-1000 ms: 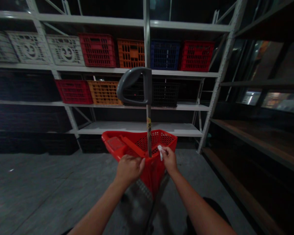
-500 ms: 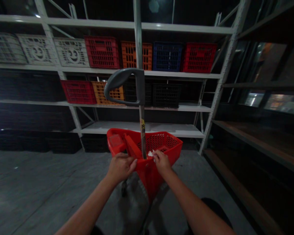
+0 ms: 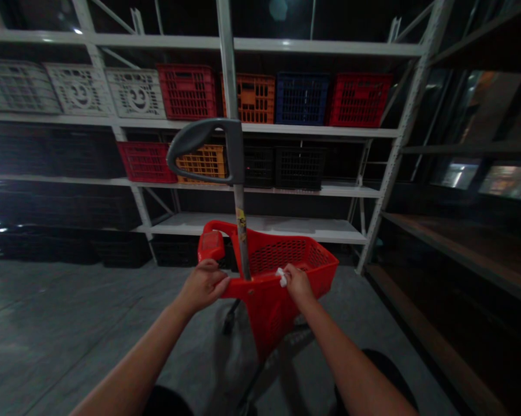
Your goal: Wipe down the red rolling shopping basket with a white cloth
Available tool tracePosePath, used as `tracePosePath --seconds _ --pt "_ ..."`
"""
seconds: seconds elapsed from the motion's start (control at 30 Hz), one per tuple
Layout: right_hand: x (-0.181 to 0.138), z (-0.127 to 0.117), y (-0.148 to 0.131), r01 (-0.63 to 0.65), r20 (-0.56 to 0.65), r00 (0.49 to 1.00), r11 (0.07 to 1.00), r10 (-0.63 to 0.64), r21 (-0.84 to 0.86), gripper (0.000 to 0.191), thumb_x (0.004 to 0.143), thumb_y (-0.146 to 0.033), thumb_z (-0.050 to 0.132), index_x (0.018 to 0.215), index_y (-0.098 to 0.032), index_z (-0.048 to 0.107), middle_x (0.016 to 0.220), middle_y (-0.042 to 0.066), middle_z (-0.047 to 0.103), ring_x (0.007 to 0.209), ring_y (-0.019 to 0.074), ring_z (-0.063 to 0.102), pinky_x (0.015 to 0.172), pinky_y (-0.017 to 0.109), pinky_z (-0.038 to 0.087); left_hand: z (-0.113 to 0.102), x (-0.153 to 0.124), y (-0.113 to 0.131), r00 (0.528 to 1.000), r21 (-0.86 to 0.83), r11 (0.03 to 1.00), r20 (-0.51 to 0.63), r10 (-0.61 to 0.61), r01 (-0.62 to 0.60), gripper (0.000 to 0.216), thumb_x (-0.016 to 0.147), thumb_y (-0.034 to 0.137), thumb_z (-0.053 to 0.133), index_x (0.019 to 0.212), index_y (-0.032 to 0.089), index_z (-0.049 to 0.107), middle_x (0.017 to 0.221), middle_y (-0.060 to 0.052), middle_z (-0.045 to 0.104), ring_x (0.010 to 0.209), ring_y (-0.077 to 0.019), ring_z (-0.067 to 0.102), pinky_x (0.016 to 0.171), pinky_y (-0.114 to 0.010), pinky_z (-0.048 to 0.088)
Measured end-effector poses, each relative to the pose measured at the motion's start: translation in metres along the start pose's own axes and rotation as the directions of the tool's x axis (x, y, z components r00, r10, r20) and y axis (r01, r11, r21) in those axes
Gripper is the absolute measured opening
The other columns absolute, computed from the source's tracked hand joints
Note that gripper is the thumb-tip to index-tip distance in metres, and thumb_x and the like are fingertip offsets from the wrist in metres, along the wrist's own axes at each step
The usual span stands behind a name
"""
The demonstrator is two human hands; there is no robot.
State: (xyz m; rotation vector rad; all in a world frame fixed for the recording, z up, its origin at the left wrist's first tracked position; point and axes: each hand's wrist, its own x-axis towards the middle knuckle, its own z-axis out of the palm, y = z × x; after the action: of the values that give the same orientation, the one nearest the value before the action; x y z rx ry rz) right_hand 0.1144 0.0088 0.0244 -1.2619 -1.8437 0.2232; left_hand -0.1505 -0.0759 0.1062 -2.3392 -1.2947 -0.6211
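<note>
A red plastic shopping cart (image 3: 282, 300) stands right in front of me, its mesh basket pointing to the right. A metal pole (image 3: 242, 231) with a grey loop handle (image 3: 234, 153) rises from its near side. My left hand (image 3: 203, 284) is closed around the red handle bar at the cart's left end. With bent fingers, my right hand (image 3: 298, 283) pinches a crumpled white wipe (image 3: 282, 277) against the near rim of the basket. Whether it is cloth or paper I cannot tell.
Behind the cart stands a white metal rack (image 3: 260, 222). Its shelves hold white crates (image 3: 134, 92), a blue crate (image 3: 302, 98), red crates (image 3: 360, 99) and dark crates (image 3: 299, 167). Rusty shelving (image 3: 455, 248) runs along the right side. Grey concrete floor (image 3: 91, 323) lies below.
The cart has turned a little, its basket swinging right and its pole shifting left. My left hand has moved left with the handle bar, and my right hand with the wipe has moved right.
</note>
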Motion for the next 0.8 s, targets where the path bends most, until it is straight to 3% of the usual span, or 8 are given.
tracePosePath --seconds 0.17,0.3,0.4,0.47,0.53,0.63,0.7,0.8 --pt "-0.007 0.005 -0.015 -0.010 -0.022 1.000 0.999 0.011 0.035 0.018 0.074 -0.010 0.044 0.071 -0.019 0.059 0.063 0.000 0.058 0.059 0.0121 0.050 0.055 0.019 0.033 -0.003 0.003 -0.005 1.000 -0.015 1.000 0.008 0.013 -0.013 0.034 0.081 0.029 0.034 0.064 0.021 0.062 0.060 0.000 0.060 0.065 -0.0125 0.054 0.094 -0.039 0.031" --pt "-0.014 0.014 -0.043 0.115 -0.010 0.993 0.983 -0.114 0.145 0.024 0.072 -0.005 0.043 0.080 -0.021 0.059 0.079 0.003 0.062 0.072 0.0140 0.054 0.065 0.022 0.038 -0.008 0.006 -0.009 1.000 0.054 0.998 0.027 0.013 -0.015 0.030 0.080 0.030 0.036 0.071 0.024 0.064 0.083 -0.002 0.065 0.096 -0.0194 0.052 0.099 -0.048 0.021" --pt "-0.013 0.015 -0.043 0.093 0.016 0.995 0.994 -0.094 0.061 0.023 0.073 -0.005 0.043 0.079 -0.020 0.059 0.074 0.003 0.061 0.068 0.0148 0.054 0.063 0.022 0.038 -0.012 0.007 0.000 0.993 0.192 0.975 -0.071 -0.099 0.111 0.025 0.077 0.030 0.039 0.083 0.025 0.063 0.105 -0.004 0.062 0.112 -0.0252 0.043 0.100 -0.056 0.009" --pt "-0.011 0.013 -0.033 0.066 0.039 0.997 0.998 -0.065 -0.026 0.021 0.073 -0.006 0.043 0.078 -0.018 0.059 0.071 0.004 0.061 0.065 0.0150 0.053 0.059 0.022 0.036 -0.011 0.009 0.014 0.974 0.248 0.945 -0.128 -0.188 0.215 0.028 0.077 0.029 0.039 0.093 0.022 0.060 0.110 -0.008 0.059 0.111 -0.0261 0.045 0.100 -0.055 0.011" --pt "-0.011 0.009 -0.021 0.042 0.054 0.998 0.996 -0.038 -0.084 0.019 0.074 -0.007 0.043 0.077 -0.018 0.059 0.069 0.004 0.061 0.063 0.0149 0.053 0.057 0.022 0.034 -0.006 0.012 0.031 0.963 0.233 0.935 -0.096 -0.252 0.268 0.031 0.080 0.032 0.035 0.095 0.019 0.059 0.097 -0.010 0.064 0.095 -0.0238 0.055 0.096 -0.050 0.023" --pt "-0.013 -0.001 -0.007 0.012 0.079 0.997 0.995 -0.004 -0.103 0.017 0.074 -0.009 0.046 0.076 -0.018 0.059 0.066 0.003 0.062 0.060 0.0143 0.053 0.054 0.021 0.032 0.005 0.017 0.049 0.934 0.254 0.899 -0.067 -0.351 0.357 0.047 0.081 0.046 0.030 0.073 0.014 0.063 0.063 -0.010 0.065 0.065 -0.0232 0.059 0.077 -0.044 0.036" --pt "-0.010 -0.011 -0.007 -0.013 0.124 0.992 0.995 0.025 -0.099 0.015 0.072 -0.009 0.048 0.072 -0.019 0.059 0.064 0.002 0.062 0.058 0.0137 0.052 0.053 0.021 0.032 0.012 0.018 0.054 0.925 0.317 0.869 -0.100 -0.367 0.379 0.056 0.080 0.054 0.027 0.061 0.014 0.062 0.055 -0.011 0.062 0.058 -0.0243 0.058 0.068 -0.041 0.036" --pt "0.004 -0.022 -0.025 0.008 0.169 0.986 0.998 0.003 -0.063 0.015 0.073 -0.009 0.050 0.070 -0.020 0.061 0.065 0.002 0.063 0.058 0.0136 0.053 0.054 0.020 0.034 0.017 0.016 0.052 0.944 0.359 0.873 -0.119 -0.307 0.329 0.058 0.080 0.055 0.027 0.059 0.015 0.063 0.056 -0.011 0.062 0.059 -0.0236 0.058 0.064 -0.038 0.035"
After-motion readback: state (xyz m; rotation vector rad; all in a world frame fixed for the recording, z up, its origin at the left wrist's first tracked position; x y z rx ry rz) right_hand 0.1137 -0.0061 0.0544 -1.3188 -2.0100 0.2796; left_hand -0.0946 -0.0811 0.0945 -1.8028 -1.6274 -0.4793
